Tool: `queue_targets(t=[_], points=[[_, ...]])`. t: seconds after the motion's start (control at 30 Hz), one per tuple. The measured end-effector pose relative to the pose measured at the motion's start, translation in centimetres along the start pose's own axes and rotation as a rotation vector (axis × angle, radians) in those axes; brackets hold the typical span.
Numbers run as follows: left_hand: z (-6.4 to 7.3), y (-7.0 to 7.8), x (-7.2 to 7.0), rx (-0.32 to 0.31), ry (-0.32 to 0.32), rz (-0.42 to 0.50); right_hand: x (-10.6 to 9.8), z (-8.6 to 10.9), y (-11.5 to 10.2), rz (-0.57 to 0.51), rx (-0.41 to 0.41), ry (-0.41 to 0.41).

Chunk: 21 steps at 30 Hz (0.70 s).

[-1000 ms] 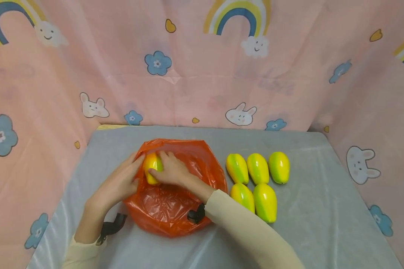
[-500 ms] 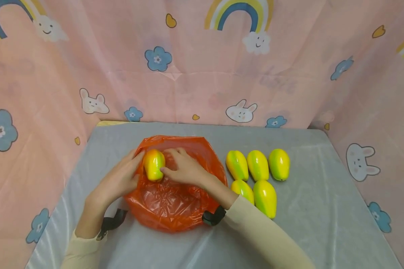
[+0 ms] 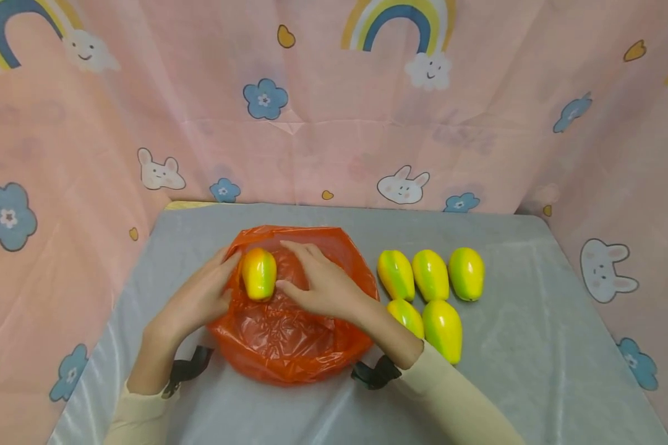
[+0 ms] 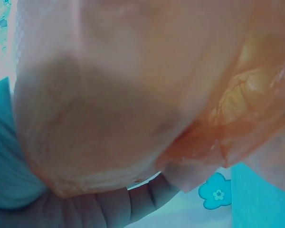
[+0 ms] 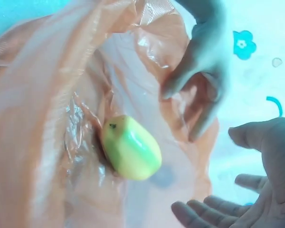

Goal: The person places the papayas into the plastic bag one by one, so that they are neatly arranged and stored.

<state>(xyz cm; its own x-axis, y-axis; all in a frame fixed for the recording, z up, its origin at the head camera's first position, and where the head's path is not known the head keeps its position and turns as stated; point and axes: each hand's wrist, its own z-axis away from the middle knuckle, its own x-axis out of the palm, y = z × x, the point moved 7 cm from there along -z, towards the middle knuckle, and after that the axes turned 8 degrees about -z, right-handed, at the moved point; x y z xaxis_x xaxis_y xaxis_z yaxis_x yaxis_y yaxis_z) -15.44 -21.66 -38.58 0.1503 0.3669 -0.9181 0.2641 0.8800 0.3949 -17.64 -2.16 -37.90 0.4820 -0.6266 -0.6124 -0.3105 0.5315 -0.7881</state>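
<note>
A yellow-green papaya rests inside an open red plastic bag, near its left wall. My right hand hovers just right of this papaya with fingers spread, apart from it; the right wrist view shows the gap between the right hand and the papaya. At the bag's left rim, my left hand touches the plastic, its thumb and fingers loosely curved and set apart. In the left wrist view the bag covers most of the picture, with fingers below it.
Several more papayas lie in two rows to the right of the bag, the front one partly behind my right forearm. A grey cloth covers the table. Pink patterned curtains stand around the back and sides.
My right hand has let go of the papaya in the bag and drawn away to the right, its fingers spreading. The left hand stays at the bag's rim.
</note>
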Motion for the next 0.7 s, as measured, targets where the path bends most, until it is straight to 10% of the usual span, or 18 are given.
queue_targets(t=[0.7], points=[[-0.2,0.0,-0.1,-0.001,-0.003,-0.015,-4.2,6.8,4.0,-0.122,0.004,0.258]])
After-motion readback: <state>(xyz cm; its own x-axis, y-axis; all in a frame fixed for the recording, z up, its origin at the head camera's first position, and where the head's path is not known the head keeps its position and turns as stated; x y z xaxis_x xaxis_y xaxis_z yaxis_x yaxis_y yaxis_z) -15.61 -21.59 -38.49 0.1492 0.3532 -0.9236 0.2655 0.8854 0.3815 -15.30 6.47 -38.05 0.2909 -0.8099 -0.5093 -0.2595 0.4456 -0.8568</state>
